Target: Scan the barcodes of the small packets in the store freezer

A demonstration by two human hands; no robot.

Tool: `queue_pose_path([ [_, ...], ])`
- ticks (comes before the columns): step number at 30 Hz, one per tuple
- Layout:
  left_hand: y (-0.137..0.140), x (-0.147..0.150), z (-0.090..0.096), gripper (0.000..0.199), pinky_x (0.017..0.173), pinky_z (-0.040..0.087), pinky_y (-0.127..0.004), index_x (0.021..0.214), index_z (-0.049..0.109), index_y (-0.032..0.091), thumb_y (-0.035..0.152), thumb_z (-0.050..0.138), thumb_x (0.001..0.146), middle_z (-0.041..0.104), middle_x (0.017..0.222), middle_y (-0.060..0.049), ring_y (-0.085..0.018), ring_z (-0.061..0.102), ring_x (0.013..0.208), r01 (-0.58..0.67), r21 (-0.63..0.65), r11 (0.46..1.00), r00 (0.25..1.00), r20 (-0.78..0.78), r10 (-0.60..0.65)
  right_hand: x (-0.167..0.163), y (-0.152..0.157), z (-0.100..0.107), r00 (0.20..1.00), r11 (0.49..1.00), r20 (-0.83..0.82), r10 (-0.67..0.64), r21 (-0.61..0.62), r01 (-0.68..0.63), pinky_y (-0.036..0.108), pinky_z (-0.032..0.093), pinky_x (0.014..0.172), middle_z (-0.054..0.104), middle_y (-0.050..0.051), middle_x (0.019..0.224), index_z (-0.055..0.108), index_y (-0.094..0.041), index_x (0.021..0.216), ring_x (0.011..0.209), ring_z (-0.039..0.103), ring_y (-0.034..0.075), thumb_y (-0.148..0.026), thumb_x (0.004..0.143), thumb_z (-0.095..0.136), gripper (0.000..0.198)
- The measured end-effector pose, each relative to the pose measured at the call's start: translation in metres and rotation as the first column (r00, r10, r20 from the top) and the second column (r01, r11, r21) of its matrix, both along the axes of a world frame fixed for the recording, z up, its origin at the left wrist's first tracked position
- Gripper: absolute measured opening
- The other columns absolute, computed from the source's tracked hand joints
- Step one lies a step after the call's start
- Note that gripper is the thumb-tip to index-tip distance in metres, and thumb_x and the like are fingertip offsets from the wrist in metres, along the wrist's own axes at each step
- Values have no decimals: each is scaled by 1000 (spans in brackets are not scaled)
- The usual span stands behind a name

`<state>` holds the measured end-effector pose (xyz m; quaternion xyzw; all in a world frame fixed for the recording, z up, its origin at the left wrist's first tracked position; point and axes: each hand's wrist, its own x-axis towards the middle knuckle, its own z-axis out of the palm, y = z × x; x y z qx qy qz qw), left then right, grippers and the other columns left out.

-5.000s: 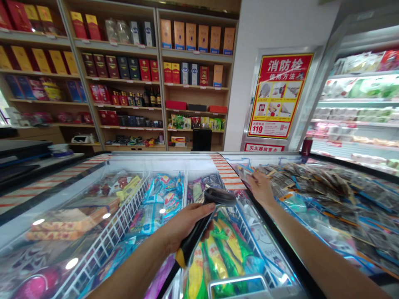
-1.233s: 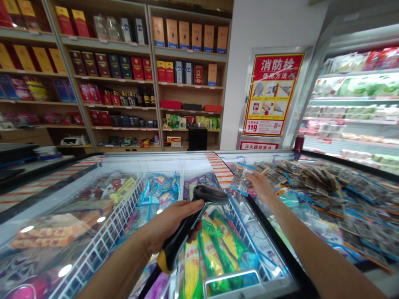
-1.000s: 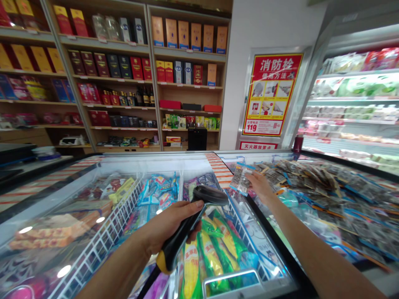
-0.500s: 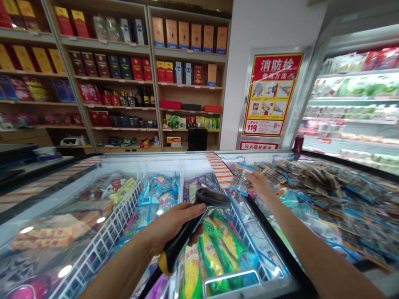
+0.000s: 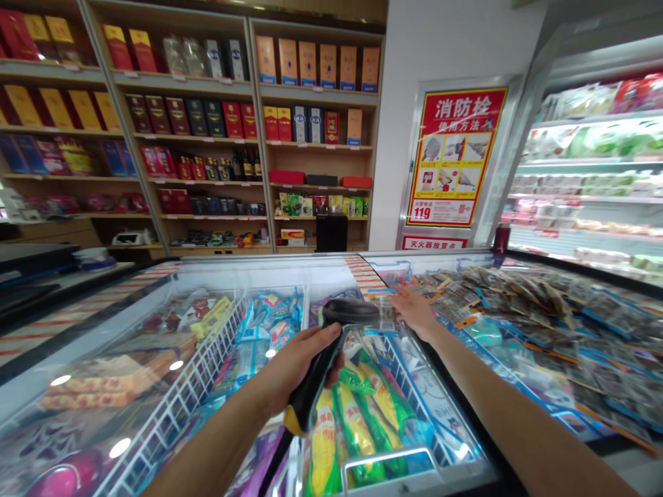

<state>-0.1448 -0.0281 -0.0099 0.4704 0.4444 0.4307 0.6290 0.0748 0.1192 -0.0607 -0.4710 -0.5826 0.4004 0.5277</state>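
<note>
My left hand (image 5: 303,362) is wrapped around the handle of a black barcode scanner (image 5: 352,312) with a yellow band and a trailing cable. The scanner's head points right, over the freezer. My right hand (image 5: 416,314) pinches a small clear packet (image 5: 382,309) with blue edges, close in front of the scanner head. Its contents are too blurred to name. Below lie green and yellow bags of corn (image 5: 357,421) in a white wire basket, seen through the glass lid. A large pile of similar small packets (image 5: 497,297) lies to the right of my right hand.
Blue ice-cream packs (image 5: 272,317) and other frozen goods lie under the freezer glass. A metal lid handle (image 5: 391,457) is at the front. Shelves of boxed bottles (image 5: 197,117) line the back wall, beside a red fire-hydrant poster (image 5: 456,155). A lit display fridge (image 5: 595,172) stands right.
My right hand has brought the packet left and slightly down, up to the scanner head. The scanner has tilted slightly and shifted a little. The view has turned slightly left.
</note>
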Motion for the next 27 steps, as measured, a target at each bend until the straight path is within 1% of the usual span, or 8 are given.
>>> queue_pose_path([
  [3,8,5,-1,38,46,38,-20,69,49,15,52,57,66,56,58,0,-9,50,46,-88,54,995,995,59,85,-7,-8,14,979,980,90,-183,92,175,29,47,65,66,5,84,60,-19,81,77,61,20,-27,62,63,21],
  [5,15,14,-1,36,48,38,-21,74,49,16,51,53,69,55,58,0,-9,50,47,-156,82,984,986,70,151,-11,-26,26,978,989,141,-151,31,148,29,47,67,66,8,81,61,-17,69,80,61,20,-32,65,62,16],
  [7,21,28,0,33,50,39,-23,82,50,16,49,46,74,55,60,0,-11,51,49,-219,150,964,975,13,220,-17,-51,35,991,978,72,111,-186,-96,29,47,61,66,9,73,61,-15,67,70,62,19,-45,70,55,31],
  [9,26,45,0,32,58,41,-25,94,50,16,43,41,78,59,70,-3,-14,55,60,-257,282,925,948,-115,298,-27,-75,40,900,848,-190,391,-307,-433,29,48,58,66,8,76,61,-15,79,68,62,18,-53,73,48,41],
  [11,30,61,-1,35,70,41,-28,105,48,16,38,41,79,62,87,-8,-18,58,78,-228,426,876,896,-260,359,-37,-92,40,835,827,-398,380,-257,-499,25,47,55,67,5,76,59,-17,88,66,62,15,-47,72,54,35],
  [16,51,64,-5,41,74,41,-32,93,57,14,46,35,80,64,94,-14,-24,59,87,-52,443,895,806,-511,299,-45,-95,43,794,905,-591,143,-247,-347,23,46,50,63,1,61,55,-17,76,57,60,14,-35,71,59,19],
  [21,84,59,-13,67,78,38,-45,93,60,9,67,47,63,61,99,-26,-40,54,97,-243,347,906,468,-776,423,-24,-78,50,770,914,-638,-5,-315,-255,27,48,48,60,0,57,51,-20,75,52,60,15,-35,78,49,15],
  [27,96,69,-42,59,88,34,-43,101,57,13,29,74,47,57,110,-22,-37,48,109,-319,405,857,482,-709,515,48,-33,90,727,985,-679,-99,-168,-23,20,41,44,52,-4,46,47,-21,66,41,49,7,-33,79,46,18],
])
